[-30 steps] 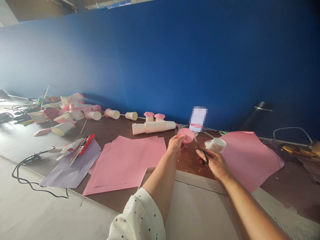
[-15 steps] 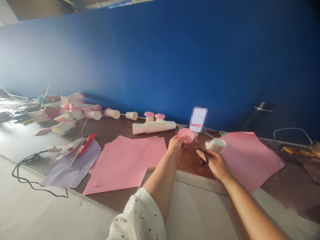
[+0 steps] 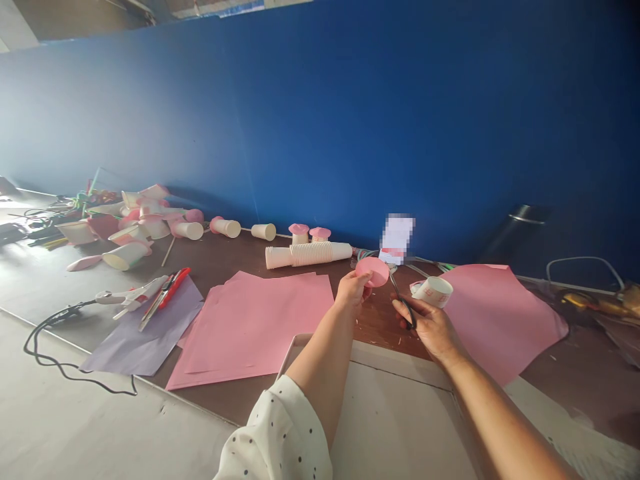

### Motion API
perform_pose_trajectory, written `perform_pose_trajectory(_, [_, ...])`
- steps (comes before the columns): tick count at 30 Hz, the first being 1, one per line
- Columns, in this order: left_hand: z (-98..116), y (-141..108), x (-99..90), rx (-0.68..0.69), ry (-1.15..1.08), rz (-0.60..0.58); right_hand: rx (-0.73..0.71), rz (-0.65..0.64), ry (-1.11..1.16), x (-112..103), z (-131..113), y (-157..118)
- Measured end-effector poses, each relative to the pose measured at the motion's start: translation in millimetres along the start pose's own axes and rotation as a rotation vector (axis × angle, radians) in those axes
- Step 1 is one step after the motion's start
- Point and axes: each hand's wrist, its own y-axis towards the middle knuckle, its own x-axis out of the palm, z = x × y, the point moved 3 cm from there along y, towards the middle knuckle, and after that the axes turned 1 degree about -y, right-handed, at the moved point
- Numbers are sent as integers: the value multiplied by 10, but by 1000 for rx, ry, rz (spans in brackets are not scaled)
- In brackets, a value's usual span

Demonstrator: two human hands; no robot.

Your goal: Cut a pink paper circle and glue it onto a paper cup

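Observation:
A round pink paper disc (image 3: 374, 269) is pinched between the thumb and fingers of my left hand (image 3: 354, 291). My right hand (image 3: 425, 323) is closed around the black handles of a pair of scissors (image 3: 409, 313), whose blades reach up to the disc's right edge. Just behind my right hand, a white paper cup (image 3: 435, 291) with reddish marks lies on its side. A long stack of nested white cups (image 3: 313, 254) lies behind my left hand. Pink sheets (image 3: 260, 320) are spread left of my left forearm, and another pink sheet (image 3: 500, 313) is on the right.
Two cups with pink tops (image 3: 299, 233) stand by the blue wall (image 3: 320, 127). A glue gun (image 3: 135, 295) and a red cutter (image 3: 167, 292) lie on purple paper (image 3: 145, 340). Several cups are heaped at the left. Behind the disc is a pixelated, whitish upright object (image 3: 397, 239).

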Motion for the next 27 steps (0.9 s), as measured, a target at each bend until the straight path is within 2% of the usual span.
perform_pose_trajectory(17, [31, -54, 6, -4, -10, 2, 27, 30, 20, -5, 53, 30])
perform_pose_trajectory(27, [24, -19, -14, 7, 13, -11, 63, 64, 55, 16, -36, -16])
